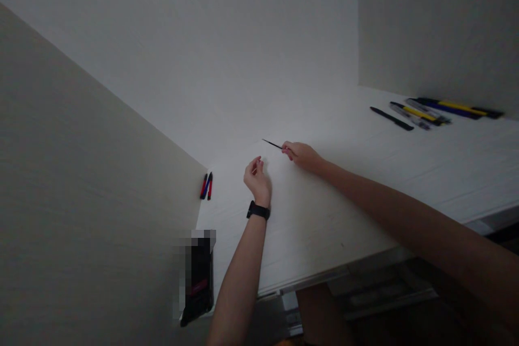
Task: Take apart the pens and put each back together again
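My right hand point(302, 155) pinches a thin black pen point(272, 144) at its end, and the slim tip points left across the white table point(324, 211). My left hand point(255, 178) is just left of it and slightly nearer me, raised with loosely curled fingers. It holds nothing I can see and is apart from the pen. A black watch point(258, 210) circles my left wrist.
A few red and blue pens point(206, 186) lie in the table's left corner by the wall. Several black, yellow and blue pens point(433, 112) lie at the far right. A dark, partly blurred case point(198, 281) sits at the near left edge.
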### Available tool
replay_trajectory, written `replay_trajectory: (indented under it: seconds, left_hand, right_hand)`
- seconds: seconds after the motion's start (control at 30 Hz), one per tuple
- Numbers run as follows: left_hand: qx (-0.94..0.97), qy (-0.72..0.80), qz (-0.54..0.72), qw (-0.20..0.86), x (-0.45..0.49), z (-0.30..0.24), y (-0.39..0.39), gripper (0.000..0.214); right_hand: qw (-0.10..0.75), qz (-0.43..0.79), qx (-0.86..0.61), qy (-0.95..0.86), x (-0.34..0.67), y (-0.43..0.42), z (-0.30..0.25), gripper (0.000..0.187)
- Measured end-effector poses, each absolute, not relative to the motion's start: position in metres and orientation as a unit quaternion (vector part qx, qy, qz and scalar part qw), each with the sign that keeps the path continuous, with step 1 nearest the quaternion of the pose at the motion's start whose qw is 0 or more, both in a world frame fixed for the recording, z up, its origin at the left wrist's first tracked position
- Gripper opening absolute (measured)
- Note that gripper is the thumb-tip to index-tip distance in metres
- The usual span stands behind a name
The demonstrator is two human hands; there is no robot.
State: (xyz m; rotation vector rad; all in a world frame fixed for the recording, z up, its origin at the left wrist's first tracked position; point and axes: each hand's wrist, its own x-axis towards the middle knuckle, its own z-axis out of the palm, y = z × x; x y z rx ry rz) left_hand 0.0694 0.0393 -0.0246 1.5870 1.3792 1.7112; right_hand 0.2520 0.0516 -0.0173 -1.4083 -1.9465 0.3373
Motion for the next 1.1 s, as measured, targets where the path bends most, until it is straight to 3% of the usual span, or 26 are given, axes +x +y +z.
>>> replay_trajectory:
  seconds: [0.17,0.27,0.4,0.57,0.63,0.8,1.1]
  left_hand:
    - [0.609,0.494,0.614,0.086,0.073,-0.015,0.028,0.019]
    - [0.610,0.500,0.610,0.078,0.072,-0.015,0.029,0.017]
    - [0.543,0.513,0.648,0.148,0.063,-0.021,0.046,0.018]
    - [0.405,0.470,0.671,0.406,0.044,-0.030,0.080,0.017]
    - [0.351,0.427,0.693,0.463,0.038,-0.031,0.089,0.017]
    - [0.276,0.357,0.734,0.508,0.034,-0.031,0.095,0.022]
    - [0.305,0.348,0.730,0.503,0.038,-0.033,0.099,0.025]
  right_hand:
    - [0.338,0.104,-0.543,-0.762,0.251,0.050,-0.018,0.028]
    - [0.338,0.089,-0.533,-0.771,0.251,0.051,-0.018,0.028]
    - [0.329,0.058,-0.520,-0.786,0.252,0.054,-0.021,0.027]
    - [0.302,0.022,-0.513,-0.804,0.252,0.056,-0.024,0.026]
    - [0.296,0.018,-0.512,-0.806,0.252,0.055,-0.024,0.025]
    - [0.281,0.012,-0.500,-0.819,0.251,0.052,-0.022,0.025]
    - [0.290,0.016,-0.467,-0.835,0.248,0.054,-0.028,0.024]
